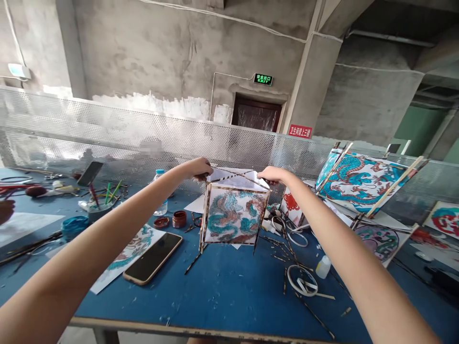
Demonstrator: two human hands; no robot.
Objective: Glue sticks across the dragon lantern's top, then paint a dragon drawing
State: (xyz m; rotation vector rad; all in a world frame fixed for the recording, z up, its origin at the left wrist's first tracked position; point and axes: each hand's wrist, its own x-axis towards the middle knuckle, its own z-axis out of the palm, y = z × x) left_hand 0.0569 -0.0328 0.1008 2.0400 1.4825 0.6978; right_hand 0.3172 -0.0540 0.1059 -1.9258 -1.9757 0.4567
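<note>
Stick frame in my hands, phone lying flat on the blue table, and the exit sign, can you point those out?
Stick frame [234,216], head view: on its front painted panel.
Phone [154,258], head view: on its dark screen.
Exit sign [263,79], head view: on its lit face.

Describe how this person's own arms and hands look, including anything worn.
The left forearm and right forearm are bare as far as they show, with no sleeve in view. The left hand and right hand are ungloved, and no watch or bracelet shows at either wrist. Some fingers are hidden, so I cannot tell about rings.
</note>
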